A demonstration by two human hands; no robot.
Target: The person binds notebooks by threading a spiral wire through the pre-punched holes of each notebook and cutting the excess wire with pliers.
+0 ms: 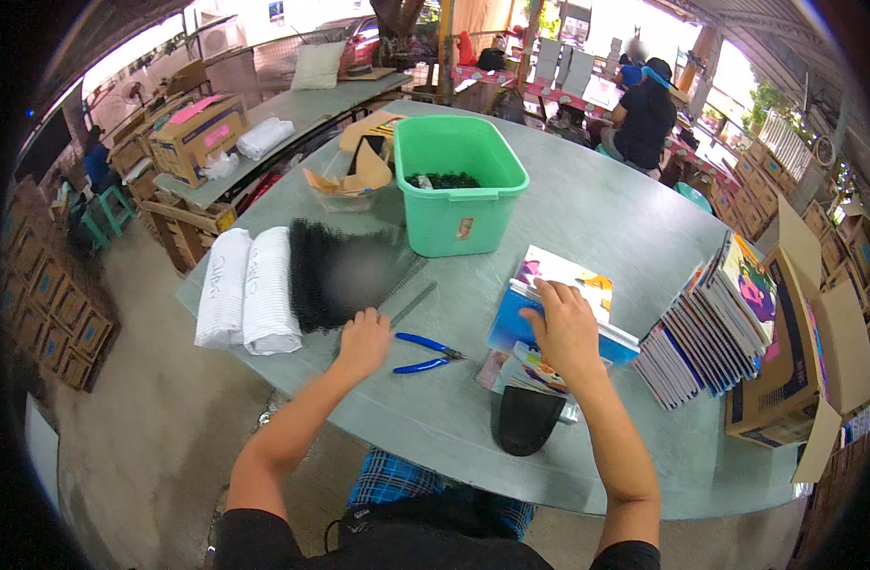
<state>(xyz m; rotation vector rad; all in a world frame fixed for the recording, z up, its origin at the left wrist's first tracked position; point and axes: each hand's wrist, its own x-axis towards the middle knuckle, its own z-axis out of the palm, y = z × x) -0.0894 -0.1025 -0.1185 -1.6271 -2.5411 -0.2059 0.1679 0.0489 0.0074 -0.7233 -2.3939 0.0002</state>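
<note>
My left hand (363,342) is closed, fingers curled at the lower edge of a mass of black spiral binding coils (335,271); what its fingertips hold is hidden. One loose coil (414,304) lies slanting just beyond those fingers. My right hand (568,328) lies with thumb and fingers apart on a small stack of notebooks (511,318) with blue and colorful covers. Between my hands are blue-handled cutting pliers (425,352), jaws toward the right. Below the notebooks, a black rounded flat object (530,420) rests partly over some colorful printed pieces (530,370).
Two white wrapped rolls (249,290) stand left of the coils. A green tub (461,195) holds dark scraps; a clear container (347,195) with cardboard sits beside it. Stacked notebooks (710,328) lean at right near an open carton (786,361). A person (642,119) sits farther back.
</note>
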